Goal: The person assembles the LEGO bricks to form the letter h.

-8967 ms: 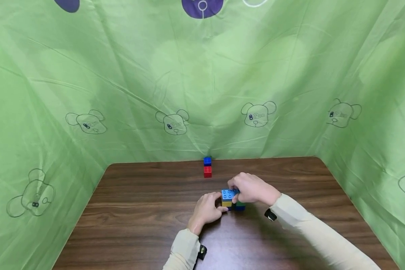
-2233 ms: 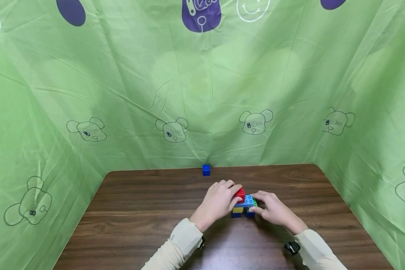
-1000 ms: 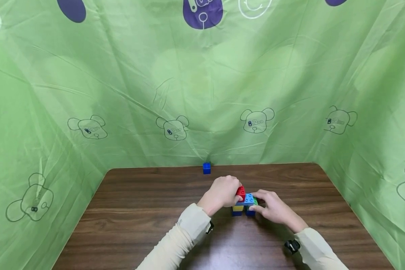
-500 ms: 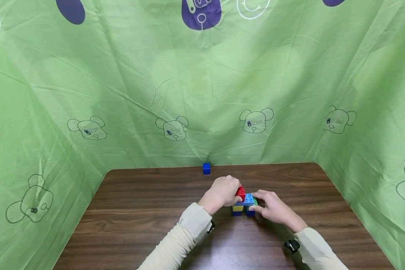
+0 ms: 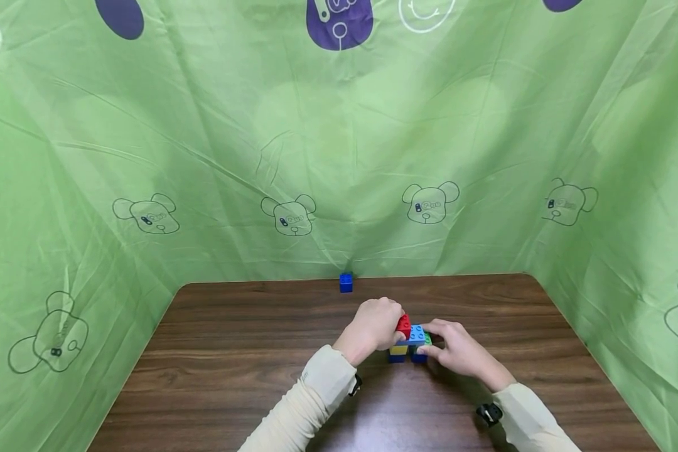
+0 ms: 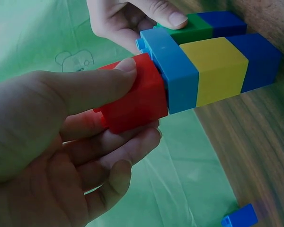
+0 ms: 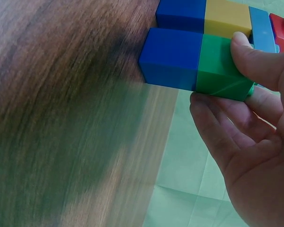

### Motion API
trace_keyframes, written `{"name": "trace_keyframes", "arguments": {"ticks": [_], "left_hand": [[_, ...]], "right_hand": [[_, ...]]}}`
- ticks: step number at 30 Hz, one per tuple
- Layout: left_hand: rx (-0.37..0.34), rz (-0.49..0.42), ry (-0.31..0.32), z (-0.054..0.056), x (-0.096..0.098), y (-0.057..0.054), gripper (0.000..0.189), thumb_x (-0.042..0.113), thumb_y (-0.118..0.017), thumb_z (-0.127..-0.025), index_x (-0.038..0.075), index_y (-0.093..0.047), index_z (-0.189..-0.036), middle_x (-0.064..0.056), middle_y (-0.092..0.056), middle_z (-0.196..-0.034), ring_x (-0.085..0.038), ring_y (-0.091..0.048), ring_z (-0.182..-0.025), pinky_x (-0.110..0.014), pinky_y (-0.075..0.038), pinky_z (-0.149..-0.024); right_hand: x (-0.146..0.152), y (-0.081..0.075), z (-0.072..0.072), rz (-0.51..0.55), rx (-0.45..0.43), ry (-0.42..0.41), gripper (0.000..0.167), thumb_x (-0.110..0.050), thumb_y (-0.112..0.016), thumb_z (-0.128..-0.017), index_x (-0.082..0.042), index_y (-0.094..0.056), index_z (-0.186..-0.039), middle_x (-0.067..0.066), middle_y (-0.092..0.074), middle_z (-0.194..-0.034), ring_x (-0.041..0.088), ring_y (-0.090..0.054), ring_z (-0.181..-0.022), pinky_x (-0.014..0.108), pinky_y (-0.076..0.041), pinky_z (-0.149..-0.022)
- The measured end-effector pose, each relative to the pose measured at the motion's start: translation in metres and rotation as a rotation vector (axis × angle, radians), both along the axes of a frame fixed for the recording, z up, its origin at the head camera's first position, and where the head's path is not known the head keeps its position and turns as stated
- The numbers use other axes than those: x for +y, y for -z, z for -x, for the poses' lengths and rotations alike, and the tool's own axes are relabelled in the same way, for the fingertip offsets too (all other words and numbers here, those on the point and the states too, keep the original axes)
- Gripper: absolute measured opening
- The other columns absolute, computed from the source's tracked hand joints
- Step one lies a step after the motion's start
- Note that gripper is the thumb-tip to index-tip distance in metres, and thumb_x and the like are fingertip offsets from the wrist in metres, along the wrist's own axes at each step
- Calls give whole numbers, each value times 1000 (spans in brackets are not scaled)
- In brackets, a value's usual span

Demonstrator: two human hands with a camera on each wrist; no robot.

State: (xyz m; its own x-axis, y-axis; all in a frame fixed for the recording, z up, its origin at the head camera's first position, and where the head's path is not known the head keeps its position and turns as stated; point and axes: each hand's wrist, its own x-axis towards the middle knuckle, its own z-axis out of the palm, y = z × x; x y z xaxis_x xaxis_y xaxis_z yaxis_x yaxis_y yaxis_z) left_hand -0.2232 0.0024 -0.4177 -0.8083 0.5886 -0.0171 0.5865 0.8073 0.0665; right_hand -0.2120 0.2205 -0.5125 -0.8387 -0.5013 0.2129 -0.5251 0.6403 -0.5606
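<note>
My left hand (image 5: 373,323) pinches a red brick (image 6: 137,101) between thumb and fingers at the left end of a flat light blue brick (image 6: 173,71). A narrow seam shows between the two; I cannot tell whether they are fully pressed together. Below the light blue piece, a yellow brick (image 6: 215,71) sits on a dark blue brick (image 6: 255,61). Beside it, a green brick (image 7: 222,66) tops another dark blue brick (image 7: 173,59), and the light blue piece spans both columns. From the right, my right hand (image 5: 457,348) pinches the green brick, thumb in front and fingers behind.
A lone blue brick (image 5: 346,283) stands at the back edge of the brown wooden table (image 5: 231,370). Green cloth (image 5: 339,157) with printed bear heads hangs behind the table and along both sides.
Since the oldest frame, the red brick has come from the back into my left hand on the structure. My right hand has shifted to its right side. During the last second, almost nothing moves.
</note>
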Motion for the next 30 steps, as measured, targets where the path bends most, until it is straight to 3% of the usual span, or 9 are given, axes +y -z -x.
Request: {"name": "trace_keyframes", "arguments": {"ticks": [14,22,30], "left_hand": [[22,18,-17,-3,1,2,28,42,-81,-85,17,-71,-93,7,-62,-79,-9,-48,-64,-24,-39,-57],[61,41,-34,-6,3,6,31,45,-81,-84,17,-73,-97,7,-68,-86,-9,-56,-70,-26,-46,-63],[-12,40,-62,-1,5,2,29,42,-81,-85,17,-70,-94,7,-61,-76,-10,-50,-63,-26,-39,-56]], "right_hand": [[0,2,0,8,25,1,35,-19,-79,-89,-6,-71,-120,-9,-69,-95,5,-64,-82,27,-56,-73],[0,4,0,14,37,9,34,-18,-80,-88,-6,-72,-119,-9,-69,-95,5,-64,-83,27,-55,-74],[0,4,-1,16,17,6,32,-20,-79,-90,-9,-72,-119,-9,-69,-97,3,-64,-86,28,-56,-74]]}}
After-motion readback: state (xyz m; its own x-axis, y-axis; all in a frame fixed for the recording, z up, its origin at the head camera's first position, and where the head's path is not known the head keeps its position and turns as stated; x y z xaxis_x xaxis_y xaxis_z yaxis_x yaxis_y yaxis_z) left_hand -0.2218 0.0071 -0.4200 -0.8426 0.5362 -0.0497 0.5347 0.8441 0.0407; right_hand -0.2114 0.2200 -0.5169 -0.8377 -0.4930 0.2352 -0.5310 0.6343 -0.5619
